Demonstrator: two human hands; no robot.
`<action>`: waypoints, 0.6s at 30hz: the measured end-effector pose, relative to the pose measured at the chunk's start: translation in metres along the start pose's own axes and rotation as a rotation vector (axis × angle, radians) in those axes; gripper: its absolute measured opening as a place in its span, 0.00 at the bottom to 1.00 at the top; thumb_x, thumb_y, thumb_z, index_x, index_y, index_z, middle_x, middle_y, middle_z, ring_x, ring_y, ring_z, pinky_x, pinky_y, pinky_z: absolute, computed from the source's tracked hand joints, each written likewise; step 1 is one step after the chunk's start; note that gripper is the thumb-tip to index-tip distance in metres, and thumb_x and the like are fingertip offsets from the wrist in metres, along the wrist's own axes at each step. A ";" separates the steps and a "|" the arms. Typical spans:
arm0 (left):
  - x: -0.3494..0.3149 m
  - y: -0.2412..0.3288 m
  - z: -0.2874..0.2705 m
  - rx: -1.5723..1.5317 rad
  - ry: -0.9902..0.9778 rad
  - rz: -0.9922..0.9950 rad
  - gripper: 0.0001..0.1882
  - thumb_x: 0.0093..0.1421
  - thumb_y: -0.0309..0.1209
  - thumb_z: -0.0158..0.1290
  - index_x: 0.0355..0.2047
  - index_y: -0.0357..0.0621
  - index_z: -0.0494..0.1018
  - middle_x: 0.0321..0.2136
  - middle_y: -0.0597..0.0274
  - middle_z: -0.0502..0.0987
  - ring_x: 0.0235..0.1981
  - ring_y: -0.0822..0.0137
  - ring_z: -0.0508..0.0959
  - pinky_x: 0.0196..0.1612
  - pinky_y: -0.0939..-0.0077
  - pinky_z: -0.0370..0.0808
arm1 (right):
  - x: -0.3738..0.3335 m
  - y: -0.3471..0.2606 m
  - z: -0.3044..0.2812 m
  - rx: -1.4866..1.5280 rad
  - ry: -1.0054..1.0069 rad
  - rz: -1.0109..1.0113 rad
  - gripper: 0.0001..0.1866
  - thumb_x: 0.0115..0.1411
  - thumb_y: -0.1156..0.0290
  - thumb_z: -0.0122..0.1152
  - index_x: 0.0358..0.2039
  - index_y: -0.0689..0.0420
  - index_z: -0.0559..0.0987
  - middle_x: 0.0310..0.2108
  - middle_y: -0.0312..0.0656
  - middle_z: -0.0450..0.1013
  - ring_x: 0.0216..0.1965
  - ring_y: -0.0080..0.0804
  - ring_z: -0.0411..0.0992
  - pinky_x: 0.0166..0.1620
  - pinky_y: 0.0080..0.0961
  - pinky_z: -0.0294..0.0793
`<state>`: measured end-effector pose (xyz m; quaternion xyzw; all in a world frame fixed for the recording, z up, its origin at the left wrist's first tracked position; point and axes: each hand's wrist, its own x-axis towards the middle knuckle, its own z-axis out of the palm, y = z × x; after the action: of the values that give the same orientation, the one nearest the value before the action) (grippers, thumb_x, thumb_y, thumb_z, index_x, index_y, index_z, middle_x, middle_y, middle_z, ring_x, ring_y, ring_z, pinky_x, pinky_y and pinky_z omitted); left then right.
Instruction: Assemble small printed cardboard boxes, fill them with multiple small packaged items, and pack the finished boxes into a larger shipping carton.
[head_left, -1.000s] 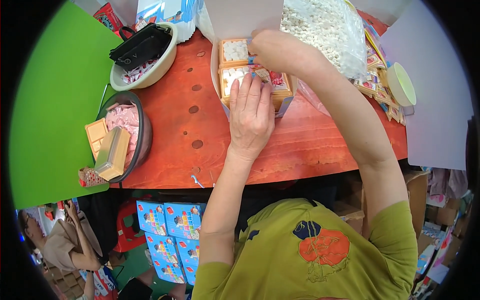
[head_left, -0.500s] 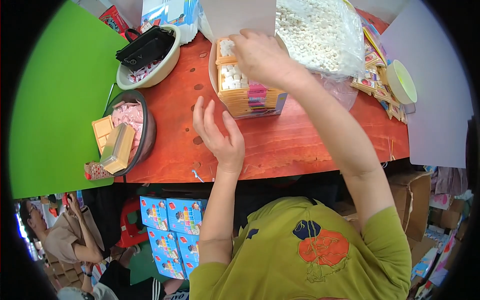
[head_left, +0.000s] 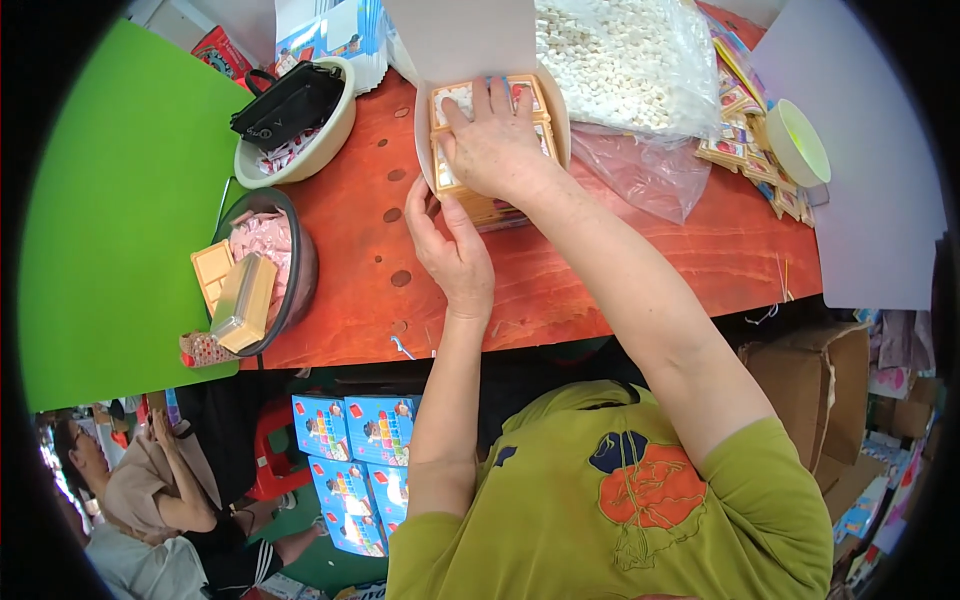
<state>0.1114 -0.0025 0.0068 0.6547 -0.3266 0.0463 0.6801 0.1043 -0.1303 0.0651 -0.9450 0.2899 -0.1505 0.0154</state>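
An open-lidded carton (head_left: 424,150) stands at the back middle of the table, stacked with orange compartment trays (head_left: 537,87) that hold small white cubes (head_left: 456,96). Flat across the top trays lies my right hand (head_left: 498,148), palm down with its fingers spread, hiding much of their contents. My left hand (head_left: 455,255) is at the carton's near left corner. Its fingers are parted and reach along the side, and the thumb points up at the stack's front edge. Neither hand has anything gripped in it.
A big clear bag of white cubes (head_left: 625,70) lies right of the carton. Beyond it are small packs (head_left: 733,150) and a pale bowl (head_left: 797,142). At left, a cream basin (head_left: 340,130) holds a black bag; a dark basin (head_left: 305,265) holds pink packets. Blue boxes (head_left: 345,490) stand below.
My right hand has come down from the far tray to lie flat over the stack. My left hand has moved up to the carton's corner. The view has shifted slightly.
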 end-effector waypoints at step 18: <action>0.059 0.035 -0.020 0.431 -0.189 0.494 0.18 0.67 0.26 0.51 0.56 0.30 0.70 0.59 0.42 0.70 0.59 0.45 0.72 0.62 0.54 0.69 | 0.010 0.102 -0.051 0.792 0.295 0.015 0.21 0.71 0.62 0.50 0.58 0.61 0.77 0.50 0.47 0.79 0.56 0.35 0.74 0.60 0.28 0.70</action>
<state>0.1487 -0.0008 0.0680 0.6858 -0.5197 0.2168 0.4611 0.0420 -0.2179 0.1047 -0.8322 0.2153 -0.3841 0.3369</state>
